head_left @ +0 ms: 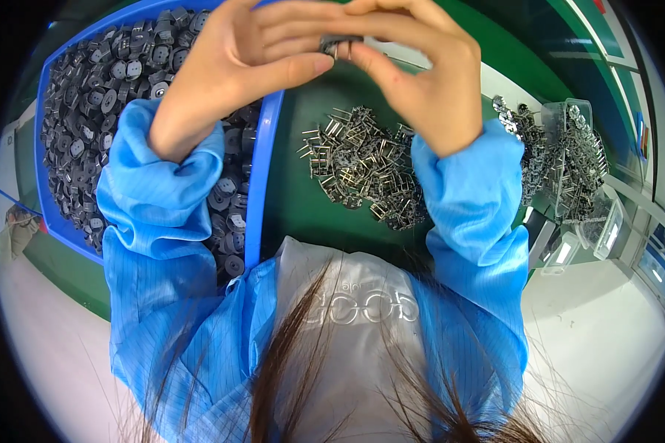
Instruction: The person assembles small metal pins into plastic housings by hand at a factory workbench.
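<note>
small dark part [332, 46]: held above the green mat [295, 214], at the top of the view, pinched between both hands; a bit of metal shows at its lower edge, finer detail too small to tell.

left hand [233, 55]: over the mat's left edge, just right of the blue tray [262, 170]; thumb and fingers closed on the left side of the small dark part.

right hand [414, 63]: over the mat's upper middle; thumb and forefinger closed on the right side of the same part, fingertips meeting those of the left hand.

blue tray: touching the mat's left edge, filled with dark round plastic pieces [96, 96]; the left forearm in a blue sleeve [155, 192] lies across it.

metal clips [362, 166]: loose heap on the middle of the mat, below the hands, between the two sleeves.

second heap of metal parts [528, 140]: at the mat's right edge, beside clear plastic boxes [580, 148], some holding more such parts.

grey apron [355, 310]: below the mat, at the wearer's front, with strands of hair hanging over it.
</note>
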The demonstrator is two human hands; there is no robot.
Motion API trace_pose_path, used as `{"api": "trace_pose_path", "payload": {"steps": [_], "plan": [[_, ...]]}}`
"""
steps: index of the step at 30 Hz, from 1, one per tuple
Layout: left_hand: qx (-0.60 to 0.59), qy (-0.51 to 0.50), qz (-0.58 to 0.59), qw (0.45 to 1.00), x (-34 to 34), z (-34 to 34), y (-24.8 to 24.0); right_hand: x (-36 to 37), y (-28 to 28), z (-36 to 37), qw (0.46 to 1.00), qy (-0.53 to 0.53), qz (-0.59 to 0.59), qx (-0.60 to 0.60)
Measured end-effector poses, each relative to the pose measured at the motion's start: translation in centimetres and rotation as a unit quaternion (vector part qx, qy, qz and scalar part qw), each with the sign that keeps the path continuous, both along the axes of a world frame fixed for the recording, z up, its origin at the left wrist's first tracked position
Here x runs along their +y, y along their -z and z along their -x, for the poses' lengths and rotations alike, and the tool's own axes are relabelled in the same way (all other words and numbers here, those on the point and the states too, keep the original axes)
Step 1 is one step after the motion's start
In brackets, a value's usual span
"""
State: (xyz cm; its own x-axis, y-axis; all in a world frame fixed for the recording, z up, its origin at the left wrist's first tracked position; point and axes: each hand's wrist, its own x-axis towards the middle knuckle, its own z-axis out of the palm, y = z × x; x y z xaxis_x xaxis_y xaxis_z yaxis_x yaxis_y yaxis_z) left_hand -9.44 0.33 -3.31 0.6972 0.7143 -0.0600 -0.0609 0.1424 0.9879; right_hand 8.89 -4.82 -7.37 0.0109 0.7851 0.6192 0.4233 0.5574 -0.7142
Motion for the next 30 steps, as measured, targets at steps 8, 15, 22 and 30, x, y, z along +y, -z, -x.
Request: {"api": "trace_pose_path", "payload": {"steps": [8, 15, 22, 30], "plan": [[0.386, 0.027, -0.480, 0.787, 5.5, 6.1, 5.6, 5.6, 7.1, -8.2, 0.939, 0.185, 0.254, -0.141], [0.441, 0.015, -0.477, 0.760, 4.8, 5.5, 5.3, 1.7, 2.0, -3.9, 0.910, 0.156, 0.299, -0.242], [0.371, 0.004, -0.486, 0.791, 4.3, 3.5, 4.2, -3.8, 1.5, 0.3, 0.879, 0.000, 0.391, -0.272], [0.261, 0.062, -0.374, 0.888, 4.7, 3.6, 2.6, -3.8, 0.4, 0.1, 0.906, -0.055, 0.384, -0.170]]}}
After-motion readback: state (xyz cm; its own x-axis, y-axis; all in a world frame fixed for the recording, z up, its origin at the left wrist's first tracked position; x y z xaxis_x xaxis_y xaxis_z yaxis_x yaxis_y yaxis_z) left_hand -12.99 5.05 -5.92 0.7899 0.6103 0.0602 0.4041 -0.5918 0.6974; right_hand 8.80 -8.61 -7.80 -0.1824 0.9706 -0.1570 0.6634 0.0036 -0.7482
